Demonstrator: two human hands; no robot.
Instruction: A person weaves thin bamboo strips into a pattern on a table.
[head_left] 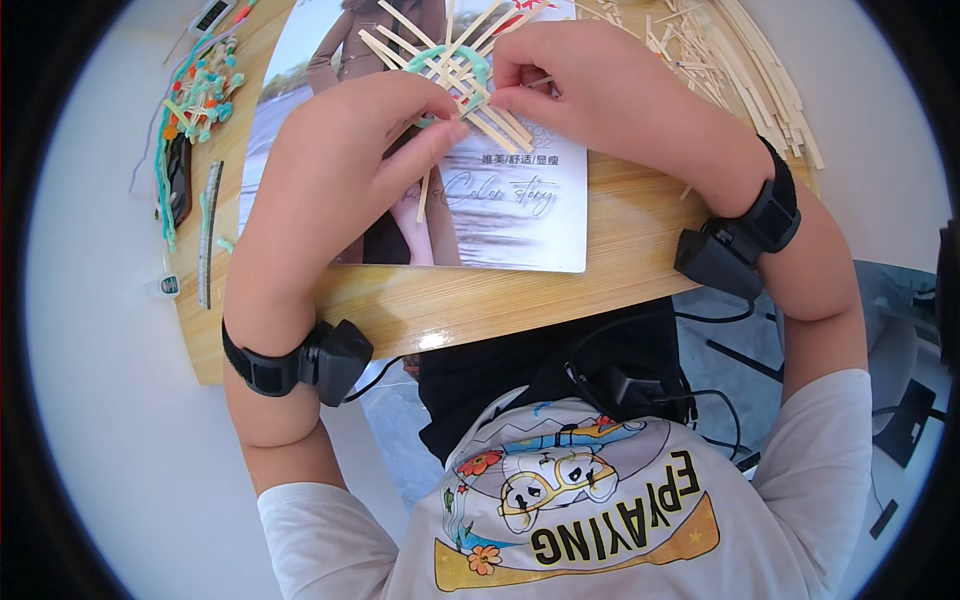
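Note:
Thin pale wooden sticks (505, 128) cross each other in a star shape near the top of the view. A soft mint-green strand (478, 60) is threaded in a ring among them. My left hand (375, 130) closes thumb and forefinger on the lower left of this stick weave, at the ring's edge. On the ring's right side, the fingers of my right hand (565, 85) pinch at the green strand. Both hands partly cover the weave, and the strand's end is hidden. A magazine (520, 225) lies beneath it.
Many loose wooden sticks (735, 75) lie at the far right of the wooden table (470, 310). Colourful strand pieces (205, 95), a dark object (178, 175) and a ruler-like strip (208, 235) are along the left edge. Black cables (715, 318) hang from the wrist devices.

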